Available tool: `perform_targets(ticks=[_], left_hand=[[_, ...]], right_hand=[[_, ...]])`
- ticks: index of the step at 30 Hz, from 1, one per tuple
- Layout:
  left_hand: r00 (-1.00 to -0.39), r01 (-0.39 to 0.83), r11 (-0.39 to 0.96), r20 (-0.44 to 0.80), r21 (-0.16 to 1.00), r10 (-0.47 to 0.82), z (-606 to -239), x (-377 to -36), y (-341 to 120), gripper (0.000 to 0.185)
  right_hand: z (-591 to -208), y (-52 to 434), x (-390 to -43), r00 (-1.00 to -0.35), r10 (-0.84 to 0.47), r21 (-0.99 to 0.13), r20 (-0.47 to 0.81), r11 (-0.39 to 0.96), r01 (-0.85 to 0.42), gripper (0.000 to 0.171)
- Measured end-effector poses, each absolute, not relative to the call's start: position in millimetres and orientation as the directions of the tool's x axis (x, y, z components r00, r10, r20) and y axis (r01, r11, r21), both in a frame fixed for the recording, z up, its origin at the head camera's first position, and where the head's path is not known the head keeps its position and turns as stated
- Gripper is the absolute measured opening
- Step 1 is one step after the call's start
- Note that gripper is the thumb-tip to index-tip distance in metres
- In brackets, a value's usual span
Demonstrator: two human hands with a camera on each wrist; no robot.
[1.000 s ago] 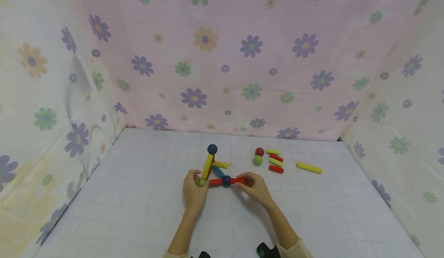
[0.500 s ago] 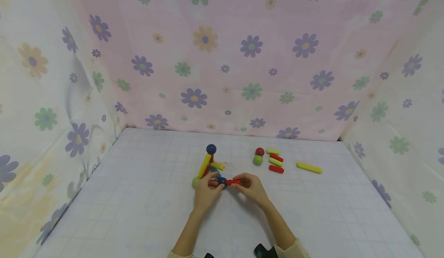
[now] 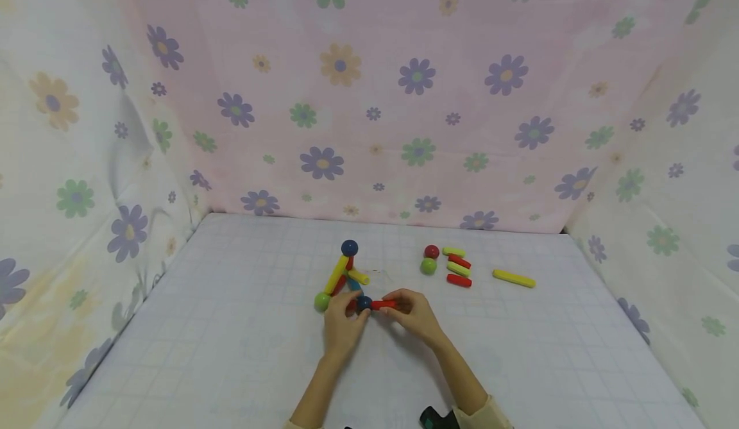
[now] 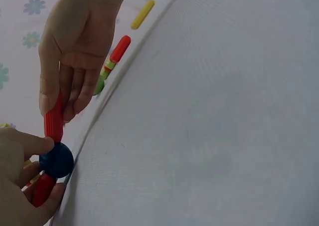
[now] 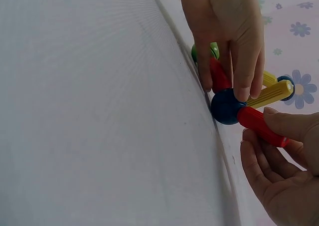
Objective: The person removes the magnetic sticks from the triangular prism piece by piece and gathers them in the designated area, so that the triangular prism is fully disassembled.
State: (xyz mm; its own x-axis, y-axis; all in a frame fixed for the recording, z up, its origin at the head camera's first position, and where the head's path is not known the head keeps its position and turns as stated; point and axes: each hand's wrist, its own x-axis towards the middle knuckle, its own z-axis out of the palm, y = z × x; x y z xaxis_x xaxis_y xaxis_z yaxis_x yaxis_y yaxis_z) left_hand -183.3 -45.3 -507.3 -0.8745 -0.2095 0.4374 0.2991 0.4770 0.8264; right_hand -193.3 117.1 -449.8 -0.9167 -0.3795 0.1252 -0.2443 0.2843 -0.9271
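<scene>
Compared with the frame half a second ago, the left hand has slid slightly right and its fingertips now pinch the dark blue ball more closely, while the green ball at the structure's lower-left corner sits fully uncovered; the right hand has barely shifted. Left of centre in the head view, the stick-and-ball structure stands on the white gridded table, with wide bare surface to its left reaching the flowered cloth wall and more open room along the bottom of the frame around the forearms. The yellow stick leans from the green ball up to the upper blue ball. At centre, the red stick lies nearly level, its long axis running left to right, its left end against the dark blue ball and its right end pinched between the right thumb and fingers. To the right, well apart, lie a red ball, a second green ball, several short loose sticks, and, farther right, a long yellow stick.
</scene>
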Motion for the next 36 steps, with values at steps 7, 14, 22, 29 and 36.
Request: perform_targets(ticks=[7,14,22,29,36], left_hand=[[-0.912,0.290,0.440,0.385,0.850,-0.142,-509,-188,-50,0.037],[-0.921,0.289,0.428,0.371,0.857,-0.122,-511,-190,-53,0.031],[-0.895,0.339,0.464,0.433,0.819,-0.110,-514,-193,-53,0.024],[-0.875,0.349,0.529,0.471,0.774,-0.111,-515,-193,-48,0.017],[-0.880,0.340,0.535,0.462,0.774,-0.109,-515,-193,-46,0.015]], right_hand=[[-452,116,-194,-0.919,-0.374,-0.931,0.124,0.276,-0.239,0.022],[-471,120,-203,-0.924,-0.364,-0.943,0.118,0.251,-0.219,0.022],[-498,124,-216,-0.945,-0.321,-0.966,0.060,0.219,-0.136,0.027],[-496,122,-215,-0.954,-0.299,-0.977,0.035,0.193,-0.096,0.027],[-495,120,-214,-0.961,-0.276,-0.979,0.011,0.190,-0.066,0.026]])
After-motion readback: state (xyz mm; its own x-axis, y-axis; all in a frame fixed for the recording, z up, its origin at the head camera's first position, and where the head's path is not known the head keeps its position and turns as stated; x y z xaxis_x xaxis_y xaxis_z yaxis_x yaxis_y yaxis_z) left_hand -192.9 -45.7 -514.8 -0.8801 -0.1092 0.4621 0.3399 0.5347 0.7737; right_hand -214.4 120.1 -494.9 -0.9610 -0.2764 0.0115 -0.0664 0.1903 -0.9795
